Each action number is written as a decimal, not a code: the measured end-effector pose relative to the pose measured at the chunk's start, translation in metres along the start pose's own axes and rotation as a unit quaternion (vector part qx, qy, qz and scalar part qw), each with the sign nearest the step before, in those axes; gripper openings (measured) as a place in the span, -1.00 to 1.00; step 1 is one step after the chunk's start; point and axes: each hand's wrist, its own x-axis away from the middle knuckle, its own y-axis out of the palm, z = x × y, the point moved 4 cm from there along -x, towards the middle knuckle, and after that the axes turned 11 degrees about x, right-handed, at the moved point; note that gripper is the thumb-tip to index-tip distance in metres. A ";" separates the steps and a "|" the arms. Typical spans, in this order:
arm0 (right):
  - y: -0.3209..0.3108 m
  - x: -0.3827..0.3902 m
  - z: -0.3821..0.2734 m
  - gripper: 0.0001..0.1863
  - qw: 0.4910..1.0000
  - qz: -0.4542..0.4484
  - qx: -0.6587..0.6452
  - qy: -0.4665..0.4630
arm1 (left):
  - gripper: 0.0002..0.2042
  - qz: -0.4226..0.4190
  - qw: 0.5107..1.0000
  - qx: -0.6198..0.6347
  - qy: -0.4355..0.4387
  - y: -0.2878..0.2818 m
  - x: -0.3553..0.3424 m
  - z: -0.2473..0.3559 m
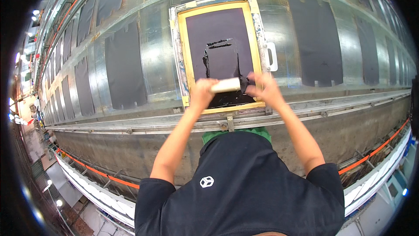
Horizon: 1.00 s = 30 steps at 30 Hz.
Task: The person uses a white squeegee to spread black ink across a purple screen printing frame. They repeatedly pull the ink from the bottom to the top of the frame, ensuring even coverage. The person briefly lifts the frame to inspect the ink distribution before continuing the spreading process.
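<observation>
A printing screen with a pale, paint-stained frame lies in front of me, yellow tape edging its dark mesh. Glossy black ink pools along the near end of the mesh, and thin streaks outline a rectangle farther up. Over the near part is a squeegee with a pale, wooden-looking handle. My left hand is closed round the handle's left end. Just past its right end, my right hand has thumb and fingers apart, beside a dark patch that I cannot make out clearly. The squeegee's blade is hidden.
A white handle sticks out from the screen's right side. Dark fabric panels lie in rows on the long shiny table. A metal rail runs along the near edge, and an orange line runs on my side.
</observation>
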 end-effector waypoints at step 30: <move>0.222 -0.162 -0.096 -0.80 0.952 0.188 -0.079 0.229 | -0.44 0.043 0.992 -0.102 0.057 -0.203 0.175 -0.134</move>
